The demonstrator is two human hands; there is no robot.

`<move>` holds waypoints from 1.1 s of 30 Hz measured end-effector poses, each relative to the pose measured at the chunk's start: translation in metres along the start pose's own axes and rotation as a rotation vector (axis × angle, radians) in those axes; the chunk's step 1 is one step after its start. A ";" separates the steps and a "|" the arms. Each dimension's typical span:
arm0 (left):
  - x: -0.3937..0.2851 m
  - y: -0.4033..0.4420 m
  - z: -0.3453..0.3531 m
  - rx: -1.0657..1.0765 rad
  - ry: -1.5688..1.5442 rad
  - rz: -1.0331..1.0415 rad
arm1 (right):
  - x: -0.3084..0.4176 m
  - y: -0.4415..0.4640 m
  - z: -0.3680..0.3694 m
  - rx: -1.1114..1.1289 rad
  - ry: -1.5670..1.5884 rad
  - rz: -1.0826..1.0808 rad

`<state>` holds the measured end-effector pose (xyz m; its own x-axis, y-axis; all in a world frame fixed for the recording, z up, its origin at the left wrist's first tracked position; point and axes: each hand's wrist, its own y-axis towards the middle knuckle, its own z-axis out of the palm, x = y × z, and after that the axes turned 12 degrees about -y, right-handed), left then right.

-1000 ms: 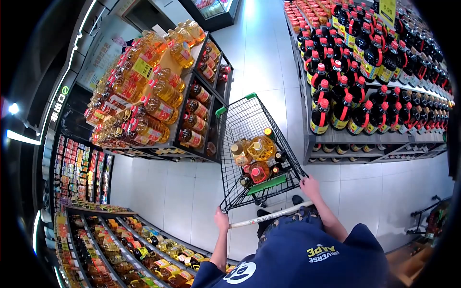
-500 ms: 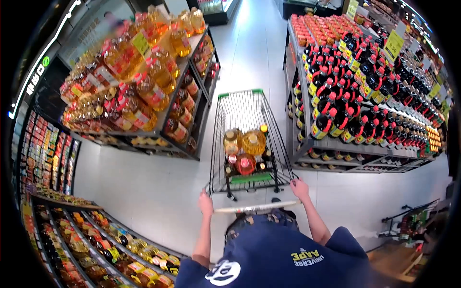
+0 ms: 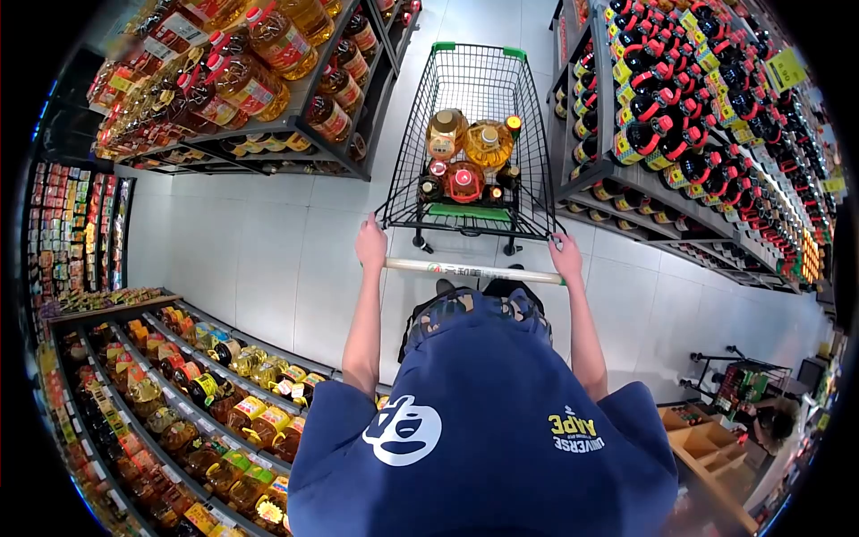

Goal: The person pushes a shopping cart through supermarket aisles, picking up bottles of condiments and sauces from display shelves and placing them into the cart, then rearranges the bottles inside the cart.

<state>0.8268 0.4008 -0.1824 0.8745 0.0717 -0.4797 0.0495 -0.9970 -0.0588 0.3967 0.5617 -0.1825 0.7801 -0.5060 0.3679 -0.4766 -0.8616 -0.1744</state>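
Both hands are closed on the black wire shopping cart [image 3: 407, 166] in front of me. My left hand [image 3: 371, 243] grips its frame at the left end of the pale handlebar [image 3: 474, 270]. At the right end, my right hand [image 3: 565, 258] is wrapped round the frame. Inside the basket stand a large bottle of yellow oil [image 3: 489, 145], a jar with a pale lid [image 3: 446, 134] and a red-capped bottle [image 3: 463, 182]. Several smaller dark bottles are around them. A green panel [image 3: 467, 212] crosses the basket's near end.
Ahead on the left is a display of oil bottles [image 3: 255, 76]; on the right, a rack of dark red-capped bottles [image 3: 649, 134]. The tiled aisle [image 3: 259, 233] runs between. Bottle shelves [image 3: 215, 412] curve along my near left. Another cart [image 3: 743, 380] stands at the lower right.
The cart and both hands sit higher in view. Both displays have shifted upward and look closer, with the cart now between their near corners. Both hands keep their grip.
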 end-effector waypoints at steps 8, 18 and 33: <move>0.014 0.011 0.006 0.018 0.003 -0.038 | 0.005 -0.004 0.002 0.046 0.025 0.001; -0.016 0.011 0.004 0.081 0.218 -0.122 | -0.017 0.005 0.005 0.092 0.120 0.024; -0.058 0.004 0.033 0.044 0.327 -0.229 | -0.054 0.048 -0.029 0.193 0.174 -0.070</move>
<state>0.7605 0.3940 -0.1836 0.9510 0.2728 -0.1459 0.2470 -0.9535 -0.1725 0.3197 0.5492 -0.1843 0.7192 -0.4447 0.5338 -0.3247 -0.8944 -0.3076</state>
